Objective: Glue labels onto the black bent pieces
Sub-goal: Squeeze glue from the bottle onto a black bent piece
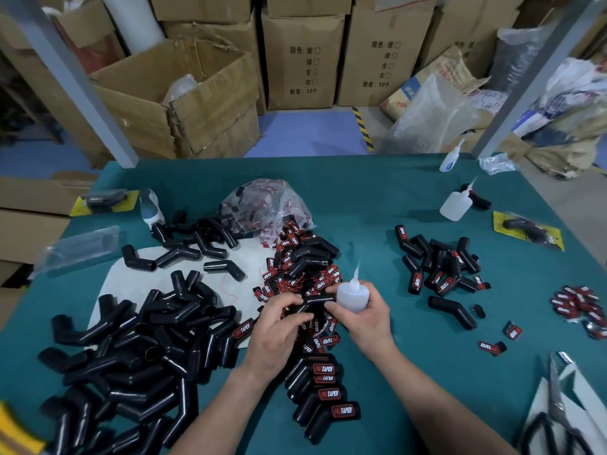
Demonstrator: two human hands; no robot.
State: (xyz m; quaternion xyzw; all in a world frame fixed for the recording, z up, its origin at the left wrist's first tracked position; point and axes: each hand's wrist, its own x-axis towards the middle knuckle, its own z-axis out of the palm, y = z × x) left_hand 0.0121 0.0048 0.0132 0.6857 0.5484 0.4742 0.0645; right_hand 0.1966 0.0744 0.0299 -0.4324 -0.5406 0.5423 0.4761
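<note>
Plenty to read here. White TAPER on black with a red border on the labels [295, 270], heaped mid-table just beyond the hands, many lying sideways or upside down. Same TAPER wording on the finished row [328, 394] lined up between the forearms, right way up from this side. Printed on the cardboard boxes [302, 60] at the back: 颜色 with 紫, 绿, 左, 右 and tick squares, then 数量 10个. Looks like 左 ticked on the left one, too small to be sure.

Bent piece [315, 302] held just over the near edge of the label heap, long axis running left to right across the view, right end a touch farther away. Sitting squarely between the two hands: left hand [279, 326] pinching its left end with curled fingertips, right hand [369, 318] touching its right end with thumb and forefinger. Same right hand wrapped round a glue bottle [351, 295], nozzle pointing straight up, right beside the piece. Can't tell whether a label is on it.

Elsewhere on the green table [377, 198]: big unlabelled pile [131, 339] to the left, labelled bunch [440, 264] to the right, clear bag [266, 205] behind the heap, spare bottle [455, 205], scissors [558, 415] bottom right.
</note>
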